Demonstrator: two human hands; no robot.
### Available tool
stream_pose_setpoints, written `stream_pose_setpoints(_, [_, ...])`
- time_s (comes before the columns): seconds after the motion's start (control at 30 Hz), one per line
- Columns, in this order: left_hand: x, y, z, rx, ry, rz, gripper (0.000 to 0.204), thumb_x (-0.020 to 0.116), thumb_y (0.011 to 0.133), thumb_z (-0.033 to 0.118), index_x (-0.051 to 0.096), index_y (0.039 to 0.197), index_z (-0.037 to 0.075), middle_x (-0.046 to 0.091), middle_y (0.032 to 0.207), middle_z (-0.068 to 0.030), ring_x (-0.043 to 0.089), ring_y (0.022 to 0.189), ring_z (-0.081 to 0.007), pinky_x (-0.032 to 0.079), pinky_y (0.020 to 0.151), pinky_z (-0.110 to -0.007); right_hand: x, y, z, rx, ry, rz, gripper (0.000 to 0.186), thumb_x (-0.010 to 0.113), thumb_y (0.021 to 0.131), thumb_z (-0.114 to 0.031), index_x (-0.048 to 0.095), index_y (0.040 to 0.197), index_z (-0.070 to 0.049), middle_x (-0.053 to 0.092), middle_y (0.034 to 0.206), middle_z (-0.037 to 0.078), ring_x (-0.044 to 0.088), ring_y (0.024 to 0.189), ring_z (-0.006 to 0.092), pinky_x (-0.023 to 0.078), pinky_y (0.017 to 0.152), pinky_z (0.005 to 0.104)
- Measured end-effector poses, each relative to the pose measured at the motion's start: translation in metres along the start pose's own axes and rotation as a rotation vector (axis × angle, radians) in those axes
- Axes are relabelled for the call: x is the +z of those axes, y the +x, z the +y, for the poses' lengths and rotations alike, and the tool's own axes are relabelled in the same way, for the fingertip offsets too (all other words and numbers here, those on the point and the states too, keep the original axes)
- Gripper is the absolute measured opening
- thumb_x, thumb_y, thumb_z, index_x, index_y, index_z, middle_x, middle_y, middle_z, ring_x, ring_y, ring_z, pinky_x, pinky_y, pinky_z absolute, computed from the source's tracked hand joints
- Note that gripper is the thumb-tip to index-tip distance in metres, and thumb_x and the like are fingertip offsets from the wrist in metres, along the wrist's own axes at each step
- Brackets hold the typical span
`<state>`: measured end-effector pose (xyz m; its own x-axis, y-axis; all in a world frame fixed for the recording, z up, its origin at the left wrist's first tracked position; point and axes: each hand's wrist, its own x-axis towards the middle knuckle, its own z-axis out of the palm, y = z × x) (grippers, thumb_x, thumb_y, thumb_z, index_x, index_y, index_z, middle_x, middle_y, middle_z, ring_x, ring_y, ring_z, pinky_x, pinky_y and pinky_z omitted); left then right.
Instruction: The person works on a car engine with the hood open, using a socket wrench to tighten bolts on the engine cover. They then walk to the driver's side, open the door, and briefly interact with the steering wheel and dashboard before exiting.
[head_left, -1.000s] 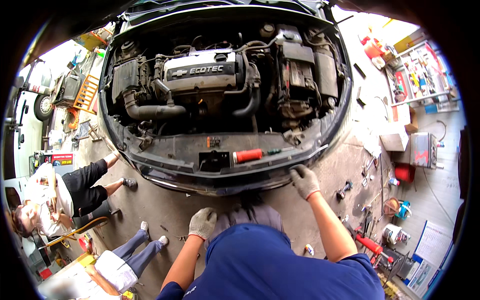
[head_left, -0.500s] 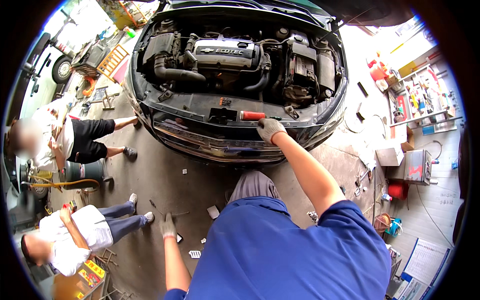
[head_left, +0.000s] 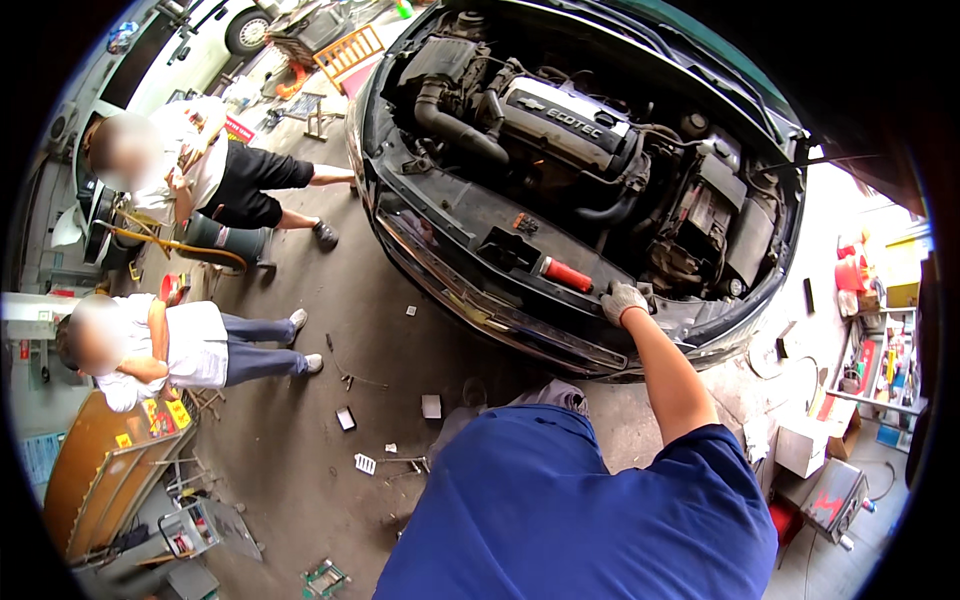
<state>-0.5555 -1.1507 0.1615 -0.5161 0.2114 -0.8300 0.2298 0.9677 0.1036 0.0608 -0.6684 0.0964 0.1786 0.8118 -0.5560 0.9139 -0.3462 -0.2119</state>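
My right hand (head_left: 625, 302), in a pale work glove, is at the front edge of the car's open engine bay. Its fingers are curled and closed; whatever they hold, if anything, is hidden. Just left of it a red cylinder (head_left: 567, 275) with a whitish end lies on the black front panel (head_left: 470, 222). Beyond the cylinder is a small dark and orange part (head_left: 525, 223), too small to name. The engine (head_left: 565, 125), with its silver and black cover, sits farther back. My left hand is out of the picture.
Two people, one in black shorts (head_left: 255, 185) and one in blue trousers (head_left: 262, 350), are at the left. Small boxes (head_left: 431, 406) and loose tools (head_left: 347, 378) lie on the floor. A white box (head_left: 802, 445) and a shelf (head_left: 880, 400) stand at the right.
The view has turned, and the car appears farther right and tilted. My left hand has gone out of view. My right hand is now farther right along the front panel, away from the red cylinder.
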Motion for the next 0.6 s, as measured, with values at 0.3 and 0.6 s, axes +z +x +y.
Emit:
stream_pose_setpoints(0.3, [0.013, -0.051, 0.178, 0.462, 0.004, 0.227, 0.053, 0.068, 0.104, 0.041, 0.070, 0.135, -0.003, 0.072, 0.137, -0.0304, 0.068, 0.128, -0.0463, 0.052, 0.113, -0.049, -0.003, 0.042, -0.010, -0.262, 0.382, 0.330, 0.054, 0.067, 0.102, -0.054, 0.073, 0.130, -0.008, 0.078, 0.117, 0.027, 0.073, 0.116, 0.0470, 0.057, 0.101, 0.0530])
stream_pose_setpoints(0.6, [0.059, -0.089, 0.131, 0.558, 0.027, 0.380, 0.044, 0.061, 0.105, 0.037, 0.073, 0.134, 0.006, 0.073, 0.139, -0.0200, 0.067, 0.132, -0.0379, 0.053, 0.112, -0.046, -0.013, 0.069, -0.078, -0.321, -0.002, -0.334, 0.071, 0.079, 0.094, -0.063, 0.077, 0.128, -0.001, 0.082, 0.109, 0.025, 0.078, 0.111, 0.0410, 0.058, 0.093, 0.0469])
